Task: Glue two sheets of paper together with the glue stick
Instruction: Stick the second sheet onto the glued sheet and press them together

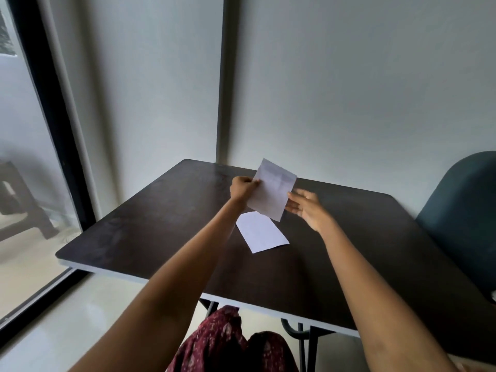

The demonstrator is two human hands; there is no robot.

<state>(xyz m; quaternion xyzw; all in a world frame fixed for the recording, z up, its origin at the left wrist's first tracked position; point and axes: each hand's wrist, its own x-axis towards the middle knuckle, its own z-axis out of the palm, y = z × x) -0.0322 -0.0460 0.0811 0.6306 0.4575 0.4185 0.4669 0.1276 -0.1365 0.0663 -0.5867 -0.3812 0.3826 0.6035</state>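
My left hand (243, 190) pinches the left edge of a white sheet of paper (272, 189) and holds it up, tilted, above the dark table (161, 224). My right hand (306, 208) is at the sheet's lower right edge with fingers spread, touching or nearly touching it; I cannot tell whether it grips. A second white sheet (261, 232) lies flat on the table just below the raised one. No glue stick is visible.
A dark teal chair (461, 210) stands at the table's right side. Pale walls rise right behind the table. A window with a black frame (51, 116) is on the left. My lap in dark red patterned cloth (228, 342) is below the table's front edge.
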